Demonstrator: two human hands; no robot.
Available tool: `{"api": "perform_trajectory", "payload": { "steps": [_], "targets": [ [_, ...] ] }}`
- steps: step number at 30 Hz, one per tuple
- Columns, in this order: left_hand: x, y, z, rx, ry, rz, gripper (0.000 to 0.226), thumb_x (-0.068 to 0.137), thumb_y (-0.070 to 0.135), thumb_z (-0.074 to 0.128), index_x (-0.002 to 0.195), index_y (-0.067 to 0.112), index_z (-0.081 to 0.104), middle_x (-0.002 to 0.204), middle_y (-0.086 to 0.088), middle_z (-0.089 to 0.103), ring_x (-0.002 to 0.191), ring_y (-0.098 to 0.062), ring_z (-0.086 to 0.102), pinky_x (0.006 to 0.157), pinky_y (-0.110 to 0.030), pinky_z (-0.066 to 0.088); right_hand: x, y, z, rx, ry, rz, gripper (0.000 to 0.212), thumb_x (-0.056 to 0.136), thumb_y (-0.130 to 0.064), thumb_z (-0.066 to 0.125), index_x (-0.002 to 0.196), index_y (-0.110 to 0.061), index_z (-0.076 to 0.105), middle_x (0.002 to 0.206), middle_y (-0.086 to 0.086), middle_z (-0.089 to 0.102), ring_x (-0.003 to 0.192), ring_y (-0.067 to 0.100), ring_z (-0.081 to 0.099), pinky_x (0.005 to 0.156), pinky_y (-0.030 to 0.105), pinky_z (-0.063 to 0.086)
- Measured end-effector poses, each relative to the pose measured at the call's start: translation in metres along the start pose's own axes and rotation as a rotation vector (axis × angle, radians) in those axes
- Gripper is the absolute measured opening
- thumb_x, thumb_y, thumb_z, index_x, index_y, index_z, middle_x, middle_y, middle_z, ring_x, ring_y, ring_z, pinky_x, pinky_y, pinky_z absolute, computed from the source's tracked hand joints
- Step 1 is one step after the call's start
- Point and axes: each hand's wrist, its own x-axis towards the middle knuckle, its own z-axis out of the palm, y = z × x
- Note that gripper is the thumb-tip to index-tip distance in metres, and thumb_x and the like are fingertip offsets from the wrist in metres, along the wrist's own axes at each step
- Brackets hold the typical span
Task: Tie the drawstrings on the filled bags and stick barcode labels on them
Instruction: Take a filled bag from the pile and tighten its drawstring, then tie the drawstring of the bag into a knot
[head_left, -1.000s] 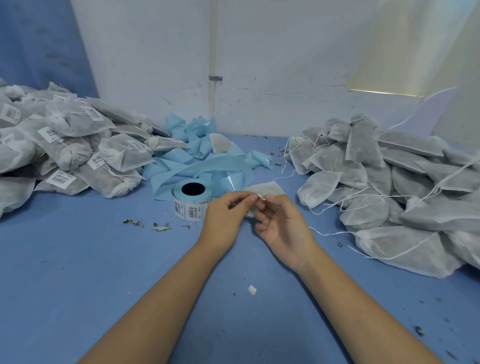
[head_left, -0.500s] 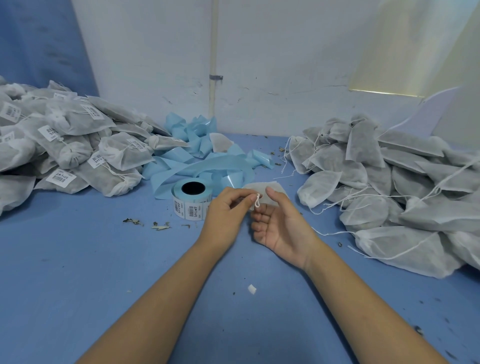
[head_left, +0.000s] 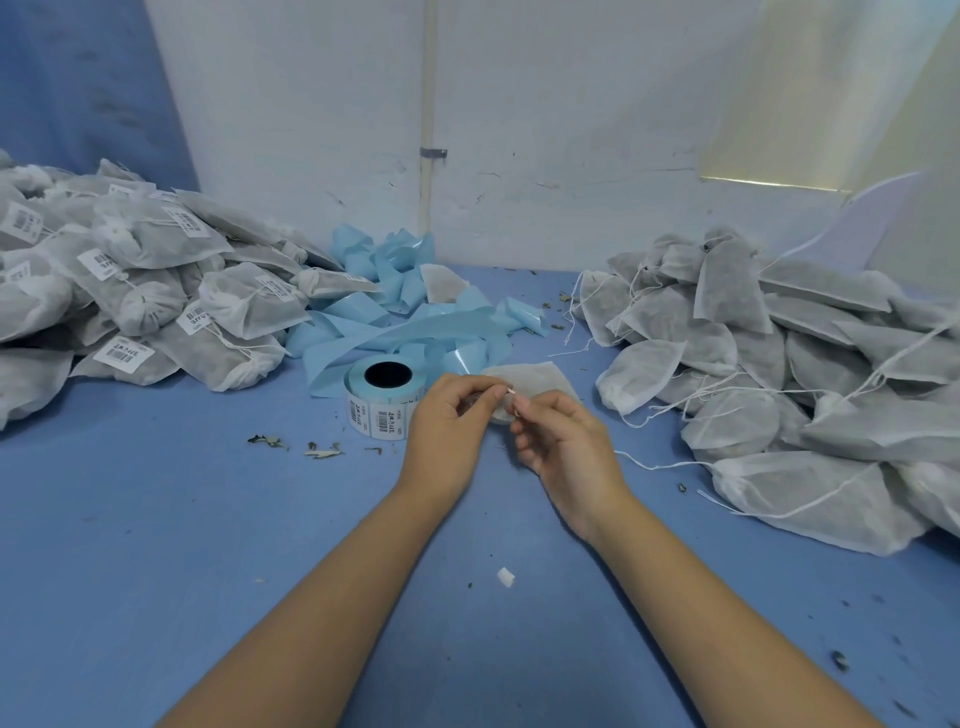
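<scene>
A small grey filled bag (head_left: 540, 378) lies on the blue table just beyond my hands, mostly hidden by them. My left hand (head_left: 451, 422) and my right hand (head_left: 563, 441) meet at its near end, each pinching the thin white drawstring (head_left: 511, 399) between thumb and fingertips. A roll of barcode labels (head_left: 382, 397) on blue backing stands upright just left of my left hand. A heap of labelled, tied bags (head_left: 130, 291) fills the left side. A heap of unlabelled bags (head_left: 779, 374) with loose strings fills the right.
Curled strips of used blue label backing (head_left: 415, 312) lie piled behind the roll against the white wall. Dried leaf crumbs (head_left: 322, 451) and a small white scrap (head_left: 505, 577) dot the blue table (head_left: 208, 545) in front.
My right hand, which had opened with its fingers spread, has closed back onto the drawstring beside my left fingertips. The bag and roll have not moved.
</scene>
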Motion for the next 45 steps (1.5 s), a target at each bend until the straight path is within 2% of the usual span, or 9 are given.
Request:
{"api": "perform_trajectory", "payload": {
  "steps": [7, 16, 21, 25, 28, 32, 38, 41, 45],
  "targets": [
    [0.002, -0.002, 0.000, 0.133, 0.070, -0.016, 0.009, 0.088, 0.011, 0.064, 0.092, 0.013, 0.073, 0.088, 0.003, 0.056, 0.079, 0.000, 0.054, 0.074, -0.003, 0.038, -0.002, 0.000, -0.001, -0.139, 0.283, -0.266, 0.024, 0.086, -0.002, 0.064, 0.064, -0.009, 0.056, 0.060, 0.003, 0.052, 0.049, 0.007, 0.043, 0.049, 0.014, 0.036],
    [-0.001, -0.003, 0.003, 0.381, 0.052, 0.059, 0.013, 0.090, 0.024, 0.063, 0.095, 0.015, 0.071, 0.089, 0.008, 0.060, 0.094, -0.012, 0.042, 0.076, -0.014, 0.029, 0.000, -0.003, -0.002, 0.230, 0.320, -0.117, 0.015, 0.089, -0.012, 0.064, 0.074, -0.014, 0.060, 0.064, -0.003, 0.063, 0.050, 0.006, 0.047, 0.050, 0.014, 0.041],
    [-0.002, -0.002, 0.005, 0.468, 0.089, 0.075, 0.014, 0.083, 0.018, 0.069, 0.096, 0.014, 0.065, 0.091, 0.007, 0.055, 0.099, -0.012, 0.037, 0.080, -0.013, 0.027, 0.000, -0.007, -0.003, 0.225, 0.176, -0.016, 0.015, 0.088, -0.013, 0.061, 0.073, -0.013, 0.061, 0.063, -0.002, 0.059, 0.050, 0.006, 0.047, 0.052, 0.015, 0.040],
    [-0.004, 0.004, 0.002, 0.332, 0.238, 0.146, 0.023, 0.079, -0.005, 0.062, 0.092, 0.014, 0.060, 0.096, 0.003, 0.049, 0.090, -0.004, 0.046, 0.083, -0.021, 0.040, -0.001, -0.008, 0.001, 0.269, -0.040, 0.107, 0.007, 0.071, -0.018, 0.066, 0.067, -0.014, 0.069, 0.064, 0.000, 0.058, 0.055, 0.009, 0.048, 0.053, 0.016, 0.043],
    [-0.004, 0.009, -0.002, 0.184, 0.334, 0.201, 0.047, 0.075, -0.019, 0.050, 0.106, 0.016, 0.057, 0.112, 0.001, 0.037, 0.096, 0.005, 0.049, 0.082, -0.006, 0.040, -0.002, -0.008, 0.002, 0.317, -0.112, 0.156, 0.008, 0.068, -0.018, 0.066, 0.062, -0.015, 0.071, 0.066, 0.000, 0.057, 0.059, 0.010, 0.049, 0.053, 0.017, 0.044],
    [0.001, 0.010, -0.007, 0.058, 0.407, 0.130, 0.035, 0.086, -0.006, 0.054, 0.117, 0.009, 0.061, 0.123, 0.004, 0.042, 0.105, 0.012, 0.047, 0.083, -0.004, 0.040, -0.001, -0.010, -0.002, 0.396, -0.134, 0.186, 0.002, 0.068, -0.015, 0.066, 0.067, -0.013, 0.065, 0.068, 0.000, 0.057, 0.061, 0.011, 0.049, 0.054, 0.018, 0.045],
    [0.005, 0.019, -0.005, -0.139, 0.412, 0.033, 0.021, 0.099, 0.016, 0.043, 0.102, 0.028, 0.061, 0.100, 0.016, 0.064, 0.090, 0.007, 0.056, 0.078, -0.004, 0.041, -0.002, -0.007, -0.001, 0.185, -0.014, 0.085, 0.015, 0.081, -0.005, 0.061, 0.073, -0.016, 0.055, 0.070, -0.004, 0.060, 0.059, 0.010, 0.053, 0.054, 0.018, 0.042],
    [0.010, 0.022, -0.003, -0.292, 0.436, -0.113, 0.022, 0.099, 0.024, 0.042, 0.095, 0.034, 0.060, 0.101, 0.011, 0.064, 0.094, -0.005, 0.058, 0.084, -0.019, 0.045, -0.003, -0.005, 0.004, 0.035, 0.029, 0.032, 0.019, 0.083, -0.006, 0.062, 0.070, -0.018, 0.055, 0.072, -0.008, 0.061, 0.072, 0.009, 0.054, 0.062, 0.018, 0.042],
    [0.013, 0.023, -0.004, -0.472, 0.483, -0.290, 0.025, 0.096, 0.023, 0.045, 0.075, 0.030, 0.056, 0.083, 0.004, 0.060, 0.082, -0.016, 0.056, 0.074, -0.031, 0.044, -0.004, -0.002, 0.008, 0.013, 0.037, 0.024, 0.021, 0.083, -0.005, 0.064, 0.069, -0.018, 0.057, 0.075, -0.007, 0.065, 0.079, 0.008, 0.059, 0.073, 0.020, 0.047]
  ]
}}
